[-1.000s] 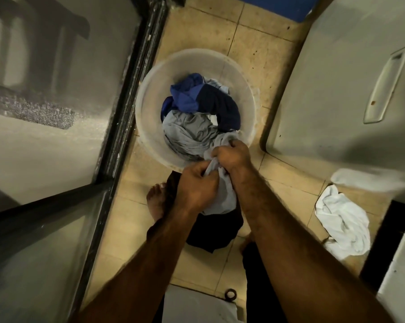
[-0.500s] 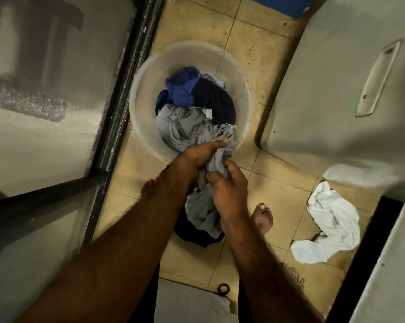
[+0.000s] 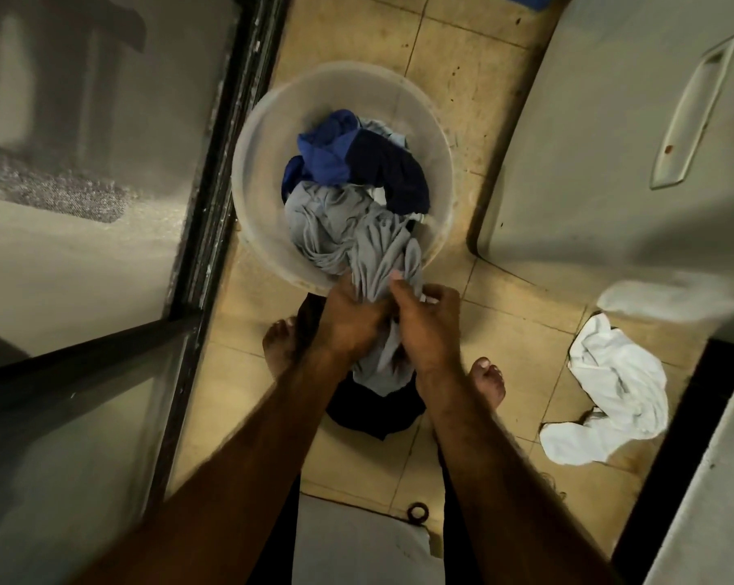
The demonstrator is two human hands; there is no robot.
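Two hands work on one grey garment [image 3: 356, 234]. The left hand [image 3: 348, 318] has its fingers curled round the bunched fabric at the near rim of one round translucent basin [image 3: 255, 213]. The right hand [image 3: 428, 327], just beside it, pinches the same fabric between thumb and curled fingers. The grey garment lies partly inside the basin, passes over the near rim and hangs below both hands.

Basin contents, counted: the grey garment, one blue piece [image 3: 327, 158] and one dark navy piece [image 3: 390, 171], the two touching at the far side.

The basin stands on the tiled floor [image 3: 504, 331]. Also on it: one dark cloth [image 3: 373, 411] under the hanging fabric, one white cloth [image 3: 618, 390] well apart to the right, one small black ring [image 3: 418, 510], and two bare feet, left [image 3: 278, 344] and right [image 3: 489, 384]
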